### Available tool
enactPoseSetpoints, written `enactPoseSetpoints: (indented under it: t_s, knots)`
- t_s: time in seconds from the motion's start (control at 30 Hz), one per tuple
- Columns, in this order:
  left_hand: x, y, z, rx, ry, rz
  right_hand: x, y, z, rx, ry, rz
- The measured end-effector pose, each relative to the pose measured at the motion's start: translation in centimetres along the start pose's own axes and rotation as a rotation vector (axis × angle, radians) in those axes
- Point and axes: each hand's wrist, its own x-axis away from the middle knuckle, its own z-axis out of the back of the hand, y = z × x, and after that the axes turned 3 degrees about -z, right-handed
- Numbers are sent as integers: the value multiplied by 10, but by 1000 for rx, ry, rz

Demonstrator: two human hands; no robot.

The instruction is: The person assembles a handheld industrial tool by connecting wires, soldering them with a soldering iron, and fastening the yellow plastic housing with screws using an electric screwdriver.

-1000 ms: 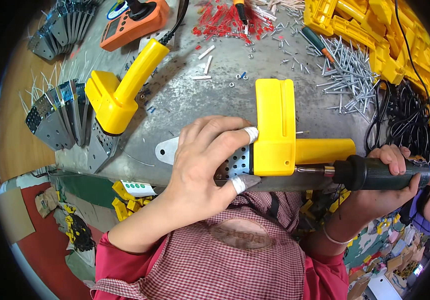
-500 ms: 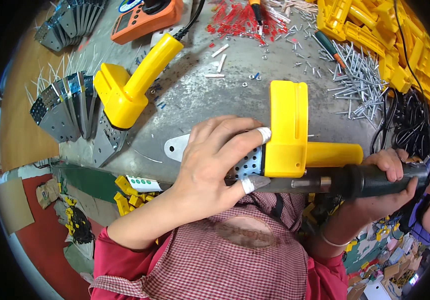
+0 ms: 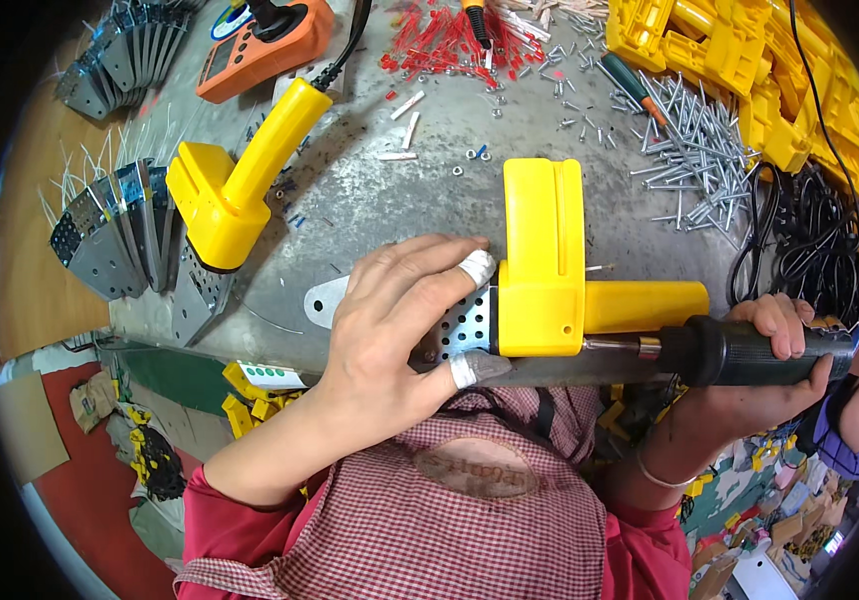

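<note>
My left hand (image 3: pixel 375 325), with white tape on its thumb and forefinger, is closed round the metal end of a yellow-handled tool. Beneath the fingers shows its perforated metal sleeve (image 3: pixel 467 326); a flat plate (image 3: pixel 322 300) with a hole sticks out to the left. The yellow plastic housing (image 3: pixel 542 265) stands to the right of this hand, its handle (image 3: pixel 645 306) pointing right. A black electric screwdriver (image 3: pixel 735 352) lies level in my right hand (image 3: pixel 778 328), which is wrapped round its body. Its bit reaches the housing's lower right side; the tip's exact seat is hidden.
Another yellow-handled tool (image 3: pixel 218 205) rests at left beside fanned perforated metal plates (image 3: pixel 100 245). Behind are an orange meter (image 3: pixel 265 50) and red wired parts (image 3: pixel 440 40). Long screws (image 3: pixel 695 135), a green-handled screwdriver (image 3: pixel 630 85), yellow shells (image 3: pixel 730 55) and black cables (image 3: pixel 818 240) lie at right.
The screwdriver's bit has come up from below the housing's edge to its lower right side. Both hands keep their grip; the whole bench has shifted slightly left in view.
</note>
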Motion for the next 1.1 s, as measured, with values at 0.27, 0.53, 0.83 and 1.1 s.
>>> enactPoseSetpoints:
  t_s: [0.27,0.53,0.83,1.1]
  knots:
    - [2,2,6,13,-49,3,4,3,4,-50,-44,-70]
    - [-61,-31,25,-682,-153,-315,10,-1,-1,76,-33,-26]
    - [-79,-35,24,-727,-252,-344,8,-1,2,70,-67,-55]
    - [17,17,7,107,90,114,7,1,1,47,-38,-59]
